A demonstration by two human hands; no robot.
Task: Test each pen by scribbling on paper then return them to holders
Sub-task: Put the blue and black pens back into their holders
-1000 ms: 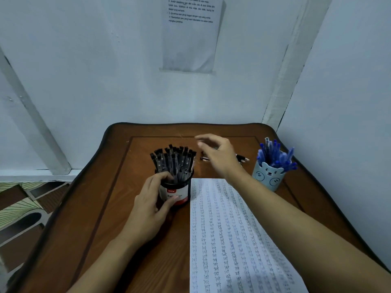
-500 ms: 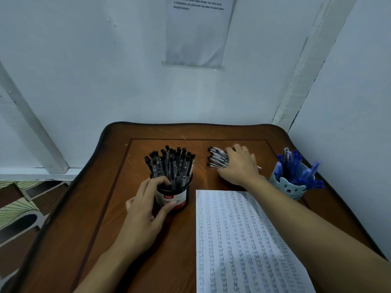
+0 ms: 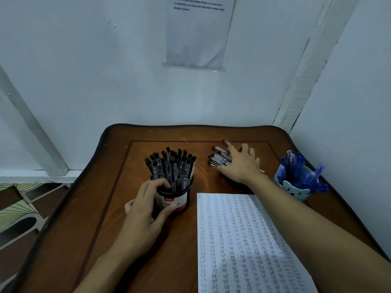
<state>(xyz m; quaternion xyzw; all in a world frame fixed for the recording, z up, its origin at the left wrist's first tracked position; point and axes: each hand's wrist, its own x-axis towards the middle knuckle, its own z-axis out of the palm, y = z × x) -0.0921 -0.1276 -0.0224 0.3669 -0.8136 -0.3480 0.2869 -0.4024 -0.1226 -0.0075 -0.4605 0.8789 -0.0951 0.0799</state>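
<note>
Steadying the black cup (image 3: 175, 199) near the middle of the table (image 3: 118, 187), our left hand (image 3: 143, 210) wraps it from the near side, fingers curled over the rim among the black pens (image 3: 171, 163) and the thumb pressed to the label. Our right hand (image 3: 241, 163) lies beyond the top edge of the paper (image 3: 243, 240), fingers spread and fairly straight across a small heap of loose pens (image 3: 219, 159). It covers their right ends, and nothing is pinched that we can see, though one fingertip is blurred. The bear cup (image 3: 296, 191) with its blue pens (image 3: 300, 172) stands just to the right of that wrist, apart from it.

We judge the loose pens light, stiff and smooth-barrelled, so they will likely roll and skate under a flat palm rather than stay put. Taking one calls for a pinch of thumb and two fingers at mid-barrel, lifting it clear of its neighbours instead of dragging the heap. For scribbling, the hold should shift nearer the tip. The black cup is packed full and looks top-heavy, with its pens fanned outward. We think a hold low on its wall would keep it from tipping when another pen is pushed in. The paper is thin, lies loose and may slide under a pen stroke, so a hand resting on it would help.
</note>
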